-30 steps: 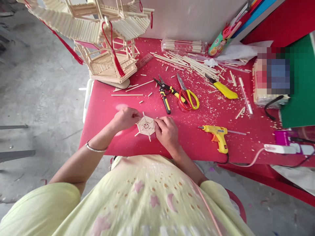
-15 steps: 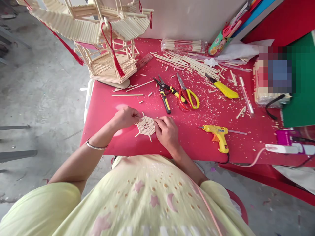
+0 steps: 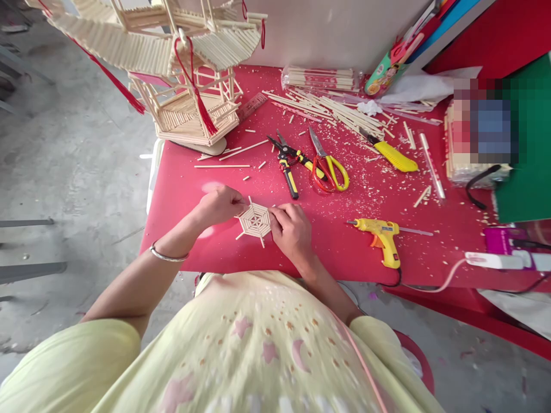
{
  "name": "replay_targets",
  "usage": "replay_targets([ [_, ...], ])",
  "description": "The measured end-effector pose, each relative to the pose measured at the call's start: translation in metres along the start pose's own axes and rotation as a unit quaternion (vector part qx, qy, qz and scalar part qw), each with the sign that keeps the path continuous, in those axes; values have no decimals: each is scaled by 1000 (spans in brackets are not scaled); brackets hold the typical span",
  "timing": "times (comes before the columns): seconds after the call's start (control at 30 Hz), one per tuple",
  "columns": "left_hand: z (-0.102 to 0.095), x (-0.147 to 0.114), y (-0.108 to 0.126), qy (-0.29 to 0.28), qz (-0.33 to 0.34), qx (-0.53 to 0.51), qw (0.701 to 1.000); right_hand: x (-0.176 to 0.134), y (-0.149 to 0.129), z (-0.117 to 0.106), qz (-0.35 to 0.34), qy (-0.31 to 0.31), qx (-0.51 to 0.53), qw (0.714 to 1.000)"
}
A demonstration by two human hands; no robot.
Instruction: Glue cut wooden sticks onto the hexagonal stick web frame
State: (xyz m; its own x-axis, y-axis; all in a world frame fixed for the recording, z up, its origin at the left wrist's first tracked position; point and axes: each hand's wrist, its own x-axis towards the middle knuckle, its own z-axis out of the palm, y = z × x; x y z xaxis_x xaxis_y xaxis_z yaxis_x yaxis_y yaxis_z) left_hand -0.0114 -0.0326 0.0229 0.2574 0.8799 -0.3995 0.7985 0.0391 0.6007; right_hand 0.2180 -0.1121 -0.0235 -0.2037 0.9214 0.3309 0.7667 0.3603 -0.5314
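Note:
A small hexagonal web made of thin wooden sticks lies on the red table near its front edge. My left hand pinches the web's left edge with its fingertips. My right hand grips the web's right edge. Both hands hold the piece flat against the table. A silver bangle is on my left wrist.
A stick-built pavilion model with red tassels stands at the table's back left. Pliers, yellow-red scissors, a yellow utility knife, a yellow glue gun with cord, and loose sticks lie beyond my hands.

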Motion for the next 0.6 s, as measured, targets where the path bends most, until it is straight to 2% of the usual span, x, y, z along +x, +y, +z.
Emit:
replay_targets([
  [0.6, 2, -4, 0, 0, 20, -42, 999, 0, -1, -1, 5, -7, 2, 1000],
])
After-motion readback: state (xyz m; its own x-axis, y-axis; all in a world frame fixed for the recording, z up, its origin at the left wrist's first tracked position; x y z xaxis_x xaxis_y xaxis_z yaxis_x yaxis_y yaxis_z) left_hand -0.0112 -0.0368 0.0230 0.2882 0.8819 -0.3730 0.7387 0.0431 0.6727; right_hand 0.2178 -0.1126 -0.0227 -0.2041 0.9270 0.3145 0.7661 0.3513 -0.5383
